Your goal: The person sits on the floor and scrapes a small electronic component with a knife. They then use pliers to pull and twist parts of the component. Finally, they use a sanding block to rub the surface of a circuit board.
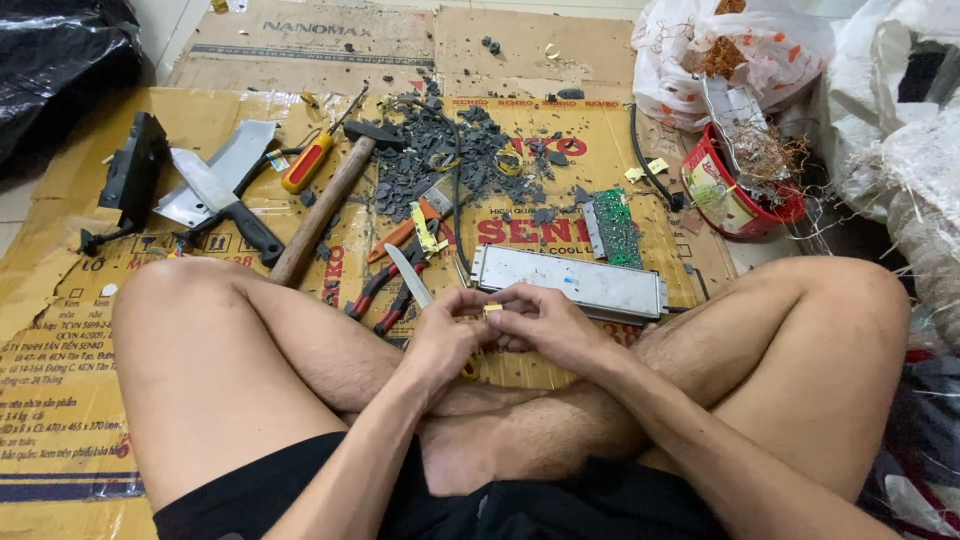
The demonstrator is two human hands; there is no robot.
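Note:
I sit cross-legged on flattened cardboard. My left hand and my right hand meet above my shins and pinch a small yellowish part between their fingertips. A knife blade sticks up beside my left hand; whether that hand holds it I cannot tell. Just beyond my hands lies a long silver metal casing. A green circuit board rests behind it.
Red-handled pliers, a wooden-handled hammer, a screwdriver, a cleaver and a black block lie at left. Dark broken fragments are heaped at centre. A red basket of wire and plastic bags stand at right.

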